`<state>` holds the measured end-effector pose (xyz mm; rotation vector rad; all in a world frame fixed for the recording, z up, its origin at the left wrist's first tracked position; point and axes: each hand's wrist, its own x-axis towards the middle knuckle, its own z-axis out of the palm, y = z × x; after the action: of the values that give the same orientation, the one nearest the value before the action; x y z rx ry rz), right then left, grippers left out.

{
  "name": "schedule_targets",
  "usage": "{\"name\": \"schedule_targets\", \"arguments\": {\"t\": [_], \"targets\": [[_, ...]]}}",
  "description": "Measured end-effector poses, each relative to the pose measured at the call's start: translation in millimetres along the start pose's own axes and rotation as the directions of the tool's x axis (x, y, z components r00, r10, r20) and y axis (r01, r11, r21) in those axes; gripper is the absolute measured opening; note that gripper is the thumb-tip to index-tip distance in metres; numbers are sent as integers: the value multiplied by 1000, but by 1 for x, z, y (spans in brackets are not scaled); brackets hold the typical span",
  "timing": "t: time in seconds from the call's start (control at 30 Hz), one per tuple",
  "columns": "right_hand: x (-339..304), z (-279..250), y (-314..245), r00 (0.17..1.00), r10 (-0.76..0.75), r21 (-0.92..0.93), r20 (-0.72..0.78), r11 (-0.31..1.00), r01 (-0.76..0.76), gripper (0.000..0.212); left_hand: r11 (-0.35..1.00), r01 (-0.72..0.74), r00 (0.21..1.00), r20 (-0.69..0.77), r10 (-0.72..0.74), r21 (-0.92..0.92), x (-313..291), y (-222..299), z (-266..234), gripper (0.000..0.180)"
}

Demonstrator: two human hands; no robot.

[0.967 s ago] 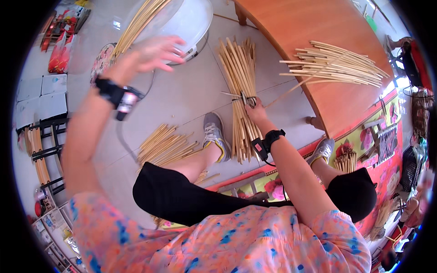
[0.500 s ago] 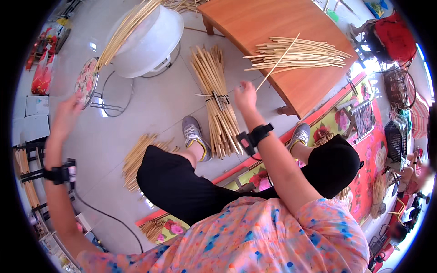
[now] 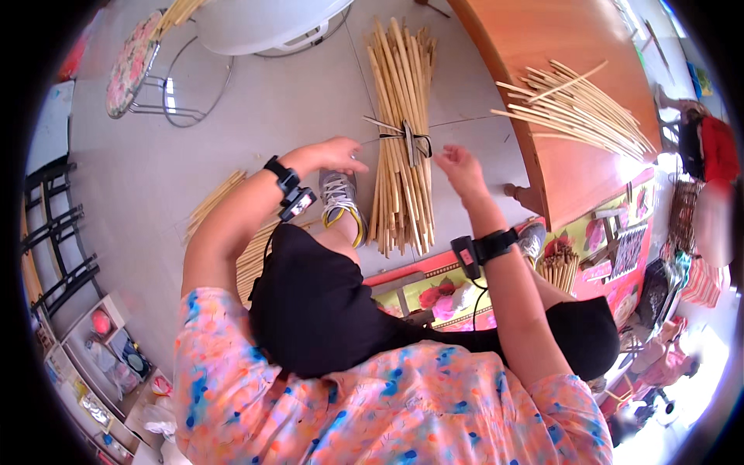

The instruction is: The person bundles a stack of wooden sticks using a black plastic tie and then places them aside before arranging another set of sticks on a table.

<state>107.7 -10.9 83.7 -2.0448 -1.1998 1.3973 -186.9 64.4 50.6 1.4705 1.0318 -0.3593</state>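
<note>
A bundle of pale wooden sticks [image 3: 397, 186] lies on the floor in front of me, bound around its middle by a dark tie. A flat grey metal piece [image 3: 410, 143] rests against the tie. Left of the bundle, my left hand [image 3: 341, 153] is open, its fingers stretched towards the sticks and apart from them. My right hand [image 3: 463, 169] hovers just right of the bundle, fingers loosely bent and apart, with nothing visible in them. Looser sticks [image 3: 581, 108] form a pile on the orange-brown table [image 3: 496, 39], one lying crosswise on top.
A white tub [image 3: 263, 23] stands at the far left on a metal ring. Near it is a flower-patterned stool [image 3: 136, 66]. More sticks [image 3: 213, 205] lie on the floor by my left knee. A floral mat [image 3: 434, 298] runs under my legs, and a black rack [image 3: 54, 225] stands left.
My left hand has swung right, from near the stool to beside the bundle. The stick at my right hand now lies on the table pile. My view has shifted.
</note>
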Motion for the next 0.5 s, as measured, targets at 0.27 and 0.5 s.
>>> {"name": "schedule_targets", "arguments": {"t": [0.27,0.5], "targets": [[45,58,85,976,64,246,209,962,-116,61,813,299,904,421,-73,-501,46,-3,47,51],[31,55,44,950,70,449,305,869,-209,59,793,177,944,329,31,-582,59,21,100,39]]}}
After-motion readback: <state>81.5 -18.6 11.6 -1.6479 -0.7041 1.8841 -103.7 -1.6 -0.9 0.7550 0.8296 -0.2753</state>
